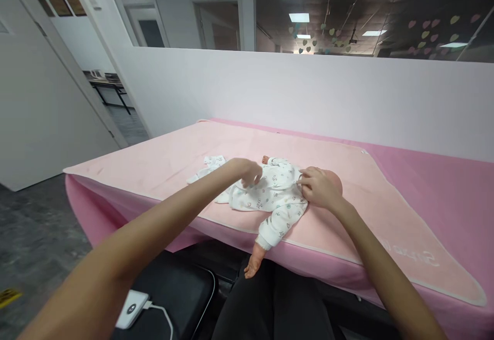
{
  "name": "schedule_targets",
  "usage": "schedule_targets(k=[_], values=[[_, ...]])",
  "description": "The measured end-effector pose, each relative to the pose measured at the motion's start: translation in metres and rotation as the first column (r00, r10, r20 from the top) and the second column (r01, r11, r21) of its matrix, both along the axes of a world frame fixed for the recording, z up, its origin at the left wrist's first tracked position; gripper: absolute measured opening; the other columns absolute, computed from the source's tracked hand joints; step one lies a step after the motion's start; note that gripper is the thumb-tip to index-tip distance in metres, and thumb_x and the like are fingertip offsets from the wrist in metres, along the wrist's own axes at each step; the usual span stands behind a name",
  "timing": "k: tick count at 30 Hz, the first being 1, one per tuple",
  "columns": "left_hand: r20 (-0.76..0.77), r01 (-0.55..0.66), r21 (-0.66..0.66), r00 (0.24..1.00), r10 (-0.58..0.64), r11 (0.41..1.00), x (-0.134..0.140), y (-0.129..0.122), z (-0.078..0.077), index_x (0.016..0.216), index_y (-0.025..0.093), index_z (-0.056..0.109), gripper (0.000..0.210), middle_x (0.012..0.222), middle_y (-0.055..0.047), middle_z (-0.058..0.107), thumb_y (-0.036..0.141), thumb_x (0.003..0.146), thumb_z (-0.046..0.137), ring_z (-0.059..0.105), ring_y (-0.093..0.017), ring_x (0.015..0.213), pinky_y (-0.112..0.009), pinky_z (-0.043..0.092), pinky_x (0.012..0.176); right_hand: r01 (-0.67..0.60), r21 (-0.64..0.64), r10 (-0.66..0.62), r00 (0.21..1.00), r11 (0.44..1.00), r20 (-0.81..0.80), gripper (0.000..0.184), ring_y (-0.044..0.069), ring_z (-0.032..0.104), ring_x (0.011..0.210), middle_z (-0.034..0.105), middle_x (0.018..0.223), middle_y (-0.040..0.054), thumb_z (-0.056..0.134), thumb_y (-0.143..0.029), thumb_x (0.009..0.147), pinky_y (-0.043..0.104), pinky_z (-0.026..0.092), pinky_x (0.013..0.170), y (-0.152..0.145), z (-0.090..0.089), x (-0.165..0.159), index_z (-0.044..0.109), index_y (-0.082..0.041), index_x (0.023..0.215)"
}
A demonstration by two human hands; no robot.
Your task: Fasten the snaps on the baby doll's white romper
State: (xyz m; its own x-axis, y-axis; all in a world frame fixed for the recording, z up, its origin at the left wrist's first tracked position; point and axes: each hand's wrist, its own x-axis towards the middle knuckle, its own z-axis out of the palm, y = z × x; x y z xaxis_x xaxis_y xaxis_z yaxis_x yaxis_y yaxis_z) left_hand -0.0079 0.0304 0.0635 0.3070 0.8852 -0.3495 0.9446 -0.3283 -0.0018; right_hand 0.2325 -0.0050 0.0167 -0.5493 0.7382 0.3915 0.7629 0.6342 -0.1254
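Observation:
A baby doll (pixel 327 174) lies on its back across the pink mat, with its head to the right. It wears a white patterned top (pixel 283 175) and white patterned trousers (pixel 250 196). One arm of the doll (pixel 256 260) hangs over the near edge of the table. My left hand (pixel 250 172) is over the doll's waist with its fingers curled down; what they hold, if anything, is hidden. At the doll's neck, my right hand (pixel 317 186) has its fingers stretched out and apart by the collar, covering part of the face.
The pink mat (pixel 162 162) lies over a darker pink tablecloth (pixel 455 191) that drapes down in front. Behind stands a white wall (pixel 309 98) with glass above. A black seat (pixel 173 288) at lower left bears a white power bank (pixel 132 308) with a cable.

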Motion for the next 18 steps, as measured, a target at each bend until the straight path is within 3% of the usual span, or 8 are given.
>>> schedule_targets(k=[2,3,5,9,12,15,18], values=[[0.104,0.048,0.185,0.992,-0.068,0.981,0.011,0.022,0.002,0.1,0.025,0.064,0.032,0.085,-0.005,0.067,0.017,0.071,0.053,0.062,-0.019,0.083,-0.029,0.046,0.075,0.054,-0.068,-0.068,0.971,0.996,-0.231,0.03,0.019,0.051,0.11,0.058,0.121,0.0048,0.042,-0.019,0.082,0.033,0.037,0.093,0.009,0.003,0.013,0.069,-0.022,0.096],[0.151,0.012,0.315,0.987,-0.062,0.949,0.018,0.033,0.001,0.108,0.024,0.059,0.036,0.094,-0.005,0.067,0.017,0.075,0.048,0.06,-0.019,0.091,-0.029,0.045,0.078,0.091,-0.116,-0.124,0.939,0.989,-0.32,0.031,0.019,0.052,0.109,0.059,0.12,0.0049,0.042,-0.023,0.083,0.032,0.039,0.091,0.013,0.005,0.018,0.068,-0.022,0.1],[0.207,-0.094,0.447,0.978,-0.001,0.89,0.034,0.053,-0.007,0.119,0.021,0.051,0.038,0.113,-0.009,0.06,0.021,0.083,0.039,0.056,-0.02,0.104,-0.032,0.043,0.085,0.144,-0.238,-0.233,0.885,0.961,-0.404,0.031,0.019,0.057,0.102,0.064,0.111,0.0046,0.042,-0.032,0.083,0.031,0.042,0.086,0.022,0.007,0.028,0.068,-0.022,0.098],[0.206,-0.121,0.43,0.978,0.033,0.895,0.057,0.082,-0.038,0.119,0.017,0.05,0.038,0.125,-0.013,0.053,0.03,0.088,0.033,0.049,-0.022,0.117,-0.038,0.033,0.098,0.179,-0.386,-0.348,0.833,0.905,-0.43,0.032,0.02,0.061,0.09,0.07,0.096,0.0024,0.045,-0.044,0.081,0.031,0.043,0.079,0.032,0.004,0.036,0.07,-0.024,0.086],[0.211,-0.16,0.353,0.974,0.089,0.922,0.056,0.096,-0.061,0.109,0.017,0.058,0.043,0.118,-0.012,0.059,0.041,0.088,0.028,0.051,-0.023,0.115,-0.044,0.025,0.103,0.118,-0.435,-0.368,0.746,0.893,-0.554,0.031,0.022,0.061,0.093,0.071,0.095,0.0025,0.052,-0.046,0.075,0.033,0.042,0.084,0.038,-0.004,0.04,0.071,-0.023,0.081],[0.236,-0.232,0.258,0.956,0.172,0.938,0.046,0.103,-0.074,0.098,0.014,0.065,0.058,0.112,-0.016,0.062,0.053,0.085,0.023,0.056,-0.027,0.107,-0.042,0.033,0.098,-0.066,-0.497,-0.383,0.552,0.865,-0.74,0.031,0.023,0.06,0.098,0.07,0.097,0.0046,0.058,-0.044,0.07,0.033,0.043,0.087,0.043,-0.015,0.046,0.071,-0.019,0.08],[0.279,-0.313,0.194,0.926,0.253,0.93,0.037,0.101,-0.079,0.102,0.013,0.064,0.068,0.111,-0.017,0.063,0.061,0.081,0.021,0.059,-0.029,0.102,-0.037,0.042,0.086,-0.234,-0.536,-0.447,0.344,0.811,-0.826,0.032,0.023,0.063,0.092,0.071,0.093,0.0062,0.059,-0.045,0.069,0.032,0.046,0.084,0.043,-0.025,0.051,0.07,-0.016,0.079]])
